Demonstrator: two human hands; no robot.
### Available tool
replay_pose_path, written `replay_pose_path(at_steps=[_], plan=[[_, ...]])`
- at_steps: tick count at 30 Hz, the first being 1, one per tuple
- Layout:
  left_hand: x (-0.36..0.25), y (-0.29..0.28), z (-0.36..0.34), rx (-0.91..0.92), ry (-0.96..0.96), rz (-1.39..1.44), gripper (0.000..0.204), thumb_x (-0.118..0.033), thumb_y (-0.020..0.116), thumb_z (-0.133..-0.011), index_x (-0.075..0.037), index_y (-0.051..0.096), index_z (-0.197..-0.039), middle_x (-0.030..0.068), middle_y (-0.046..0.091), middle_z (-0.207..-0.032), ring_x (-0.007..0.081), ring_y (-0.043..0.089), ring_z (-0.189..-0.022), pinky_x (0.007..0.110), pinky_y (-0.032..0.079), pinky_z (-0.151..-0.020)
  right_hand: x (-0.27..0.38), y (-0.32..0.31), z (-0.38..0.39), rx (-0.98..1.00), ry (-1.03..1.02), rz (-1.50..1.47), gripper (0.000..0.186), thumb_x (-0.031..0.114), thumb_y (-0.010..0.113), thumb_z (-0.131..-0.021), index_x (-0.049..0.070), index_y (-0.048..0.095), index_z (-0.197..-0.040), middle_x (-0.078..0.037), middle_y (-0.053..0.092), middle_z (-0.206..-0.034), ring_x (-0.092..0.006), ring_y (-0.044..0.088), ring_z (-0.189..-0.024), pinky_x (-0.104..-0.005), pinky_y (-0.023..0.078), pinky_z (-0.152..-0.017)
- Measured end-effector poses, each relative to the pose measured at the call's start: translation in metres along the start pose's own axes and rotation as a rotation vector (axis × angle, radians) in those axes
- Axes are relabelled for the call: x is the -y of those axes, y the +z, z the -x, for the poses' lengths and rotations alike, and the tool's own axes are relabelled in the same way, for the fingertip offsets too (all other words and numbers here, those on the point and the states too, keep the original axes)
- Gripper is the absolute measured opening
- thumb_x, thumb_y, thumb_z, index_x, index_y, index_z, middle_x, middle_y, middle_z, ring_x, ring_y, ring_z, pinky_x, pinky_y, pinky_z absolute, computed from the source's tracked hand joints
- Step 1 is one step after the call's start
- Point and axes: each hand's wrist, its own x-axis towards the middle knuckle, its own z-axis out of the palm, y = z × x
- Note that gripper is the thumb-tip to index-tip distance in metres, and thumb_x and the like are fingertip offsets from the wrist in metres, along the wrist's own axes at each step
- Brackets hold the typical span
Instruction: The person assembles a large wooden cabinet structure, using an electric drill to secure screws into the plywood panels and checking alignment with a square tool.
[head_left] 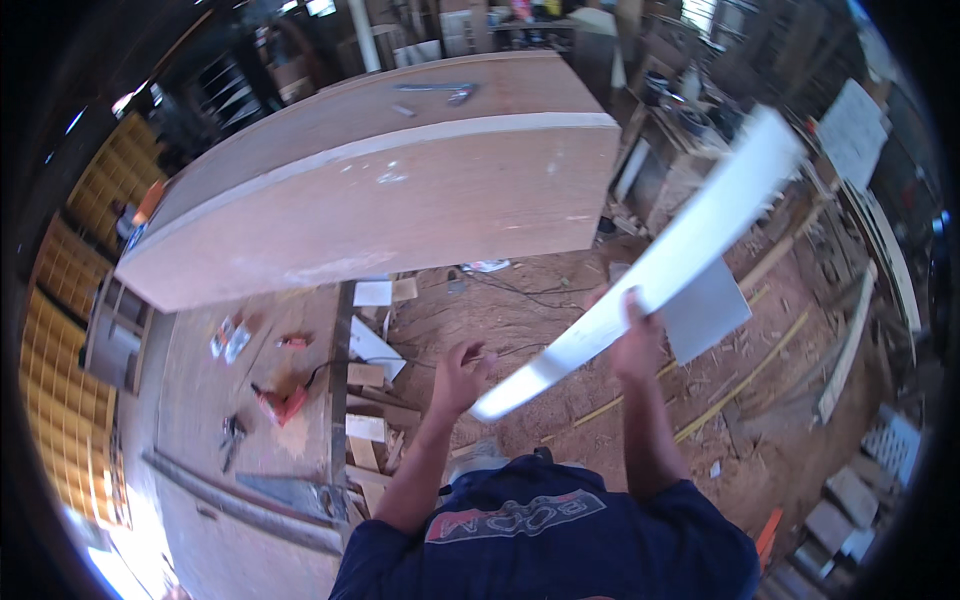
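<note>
white strip [660, 270] gripped in right hand [635, 345]

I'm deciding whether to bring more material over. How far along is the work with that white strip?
Done: a large plywood cabinet stands built, bare brown on its faces. In hand: the right hand grips a long white laminate strip in mid-air; the left hand is open near its lower end, not clearly touching it. Left: the strip is not on any surface yet, and another white sheet lies on the floor.
</note>
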Motion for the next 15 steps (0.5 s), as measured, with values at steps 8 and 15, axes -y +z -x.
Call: replay_pose_path(at_steps=[8, 15], plan=[[0.048, 0.038, -0.073, -0.309, 0.016, 0.545, 0.077, -0.027, 0.077, -0.105, 0.004, 0.036, -0.163, 0.0216, 0.044, -0.161, 0.0355, 0.046, -0.148, 0.05, 0.041, -0.123, 0.073, -0.206, 0.023, -0.665, -0.31, -0.276, 0.054, 0.041, 0.054, -0.116, -0.002, 0.059, -0.147, -0.017, 0.068, -0.143, -0.0325, 0.067, -0.129, -0.0567, 0.053, -0.115], [-0.041, 0.025, -0.122, 0.398, 0.3, 1.149, 0.055, 0.0, 0.068, -0.105, 0.001, 0.053, -0.157, 0.0133, 0.069, -0.141, 0.0211, 0.064, -0.13, 0.037, 0.051, -0.109, 0.038, -0.31, 0.14, -1.403, -0.249, -0.194, 0.06, 0.046, 0.052, -0.116, -0.001, 0.06, -0.152, -0.017, 0.065, -0.15, -0.0345, 0.062, -0.139, -0.0533, 0.05, -0.119]])
